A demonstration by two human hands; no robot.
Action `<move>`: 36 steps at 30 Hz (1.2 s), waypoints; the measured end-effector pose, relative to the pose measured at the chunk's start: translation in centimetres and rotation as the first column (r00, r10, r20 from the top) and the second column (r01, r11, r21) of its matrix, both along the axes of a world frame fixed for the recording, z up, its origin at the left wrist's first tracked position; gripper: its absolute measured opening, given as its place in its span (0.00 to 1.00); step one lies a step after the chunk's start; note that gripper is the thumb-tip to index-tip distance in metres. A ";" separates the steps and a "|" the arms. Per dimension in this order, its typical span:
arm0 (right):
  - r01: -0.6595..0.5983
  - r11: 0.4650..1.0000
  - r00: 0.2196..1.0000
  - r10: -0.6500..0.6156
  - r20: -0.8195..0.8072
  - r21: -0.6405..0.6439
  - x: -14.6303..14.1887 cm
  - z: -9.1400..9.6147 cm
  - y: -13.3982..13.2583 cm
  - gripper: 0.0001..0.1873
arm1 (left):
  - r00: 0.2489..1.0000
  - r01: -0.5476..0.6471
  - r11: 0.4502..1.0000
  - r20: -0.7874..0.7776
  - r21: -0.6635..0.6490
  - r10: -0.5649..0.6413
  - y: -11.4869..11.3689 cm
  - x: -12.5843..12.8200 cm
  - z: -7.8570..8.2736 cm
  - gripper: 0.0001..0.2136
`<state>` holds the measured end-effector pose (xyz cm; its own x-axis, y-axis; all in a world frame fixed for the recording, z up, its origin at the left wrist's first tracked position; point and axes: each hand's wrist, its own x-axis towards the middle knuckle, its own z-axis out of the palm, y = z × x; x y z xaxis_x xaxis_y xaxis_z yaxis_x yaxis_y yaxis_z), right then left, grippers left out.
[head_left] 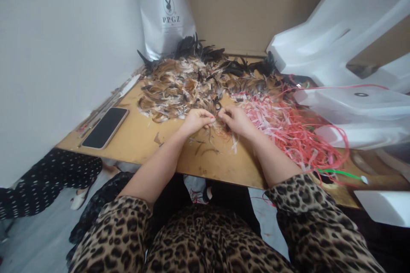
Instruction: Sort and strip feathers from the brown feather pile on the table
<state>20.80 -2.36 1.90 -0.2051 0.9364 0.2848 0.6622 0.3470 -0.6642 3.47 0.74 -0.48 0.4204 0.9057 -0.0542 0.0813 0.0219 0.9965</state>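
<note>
My left hand (197, 120) is closed in a pinch over the middle of the wooden table (153, 145); what its fingertips hold is too small to make out. Close beside it, my right hand (236, 120) is also pinched, and its fingertips point toward the left ones with a small gap between. Thin feather wisps (206, 147) lie on the wood just below both hands. Beyond them spreads a large pile of brown and cream feathers (176, 83). A black ring-shaped piece (218, 106) shows just behind the fingers.
Tangled red and pink plastic strips (297, 136) heap up at the right, touching white plastic sheeting (346, 102). Black feathers (200, 51) lie at the back before a white printed bag (168, 17). A phone (105, 128) rests at the left edge. Another person's polka-dot clothing (64, 175) shows at lower left.
</note>
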 end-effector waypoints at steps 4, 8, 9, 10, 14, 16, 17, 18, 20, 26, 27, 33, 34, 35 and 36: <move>0.005 0.999 1.000 -0.004 -0.020 0.052 0.3 -0.6 0.2 0.09 | 1.000 0.012 1.000 0.016 -0.002 -0.012 0.0 0.0 0.0 0.09; -0.031 0.994 0.997 0.024 0.068 0.102 0.1 -0.7 0.1 0.09 | 1.000 0.020 1.000 0.011 0.005 -0.020 -0.2 0.0 0.2 0.09; -0.029 0.993 0.996 0.019 0.091 0.110 0.0 -0.6 0.0 0.09 | 1.000 0.022 1.000 0.008 0.005 -0.022 -0.2 0.0 0.3 0.09; -0.026 0.993 0.994 0.013 0.111 0.117 -0.1 -0.5 0.0 0.09 | 1.000 0.021 1.000 0.006 0.006 -0.021 -0.2 0.0 0.3 0.09; -0.015 0.994 0.989 -0.001 0.148 0.111 -0.3 -0.1 -0.3 0.09 | 1.000 0.002 1.000 0.007 -0.007 -0.002 -0.2 0.1 0.3 0.09; -0.012 0.995 0.991 -0.001 0.132 0.098 -0.3 0.0 -0.3 0.09 | 1.000 -0.017 0.999 0.018 -0.032 0.017 -0.1 0.0 0.3 0.10; -0.019 0.996 0.993 0.008 0.118 0.088 -0.3 0.1 -0.3 0.09 | 0.999 -0.029 0.999 0.028 -0.046 0.031 0.0 0.0 0.3 0.10; -0.036 0.997 0.994 0.028 0.103 0.075 -0.3 0.1 -0.4 0.09 | 0.998 -0.040 0.997 0.041 -0.058 0.043 0.1 -0.1 0.2 0.10; -0.090 0.995 0.994 0.087 0.068 0.035 -0.3 0.1 -0.4 0.09 | 0.996 -0.047 0.996 0.074 -0.082 0.053 0.3 -0.2 0.0 0.11; -0.171 0.969 0.983 0.154 -0.105 -0.181 0.0 -0.5 -0.3 0.12 | 0.995 -0.011 0.987 0.100 -0.158 0.027 0.4 -0.3 -0.2 0.12; -0.162 0.967 0.979 0.133 -0.152 -0.197 0.0 -0.7 -0.2 0.12 | 0.996 -0.010 0.988 0.091 -0.155 0.025 0.4 -0.3 -0.2 0.12; -0.165 0.974 0.977 0.139 -0.159 -0.158 -0.3 -0.9 0.1 0.12 | 0.998 0.024 0.997 0.051 -0.069 -0.021 -0.3 -0.1 0.4 0.10; -0.163 0.974 0.982 0.146 -0.116 -0.155 -0.4 -0.9 0.1 0.12 | 0.999 0.025 0.998 0.047 -0.056 -0.023 -0.3 -0.1 0.4 0.10; -0.153 0.977 0.987 0.144 -0.071 -0.147 -0.5 -0.8 0.1 0.12 | 0.999 0.021 0.999 0.041 -0.044 -0.020 -0.3 0.0 0.4 0.10; -0.140 0.980 0.990 0.137 -0.028 -0.138 -0.6 -0.8 0.1 0.13 | 0.999 0.014 0.999 0.032 -0.031 -0.013 -0.3 0.0 0.4 0.10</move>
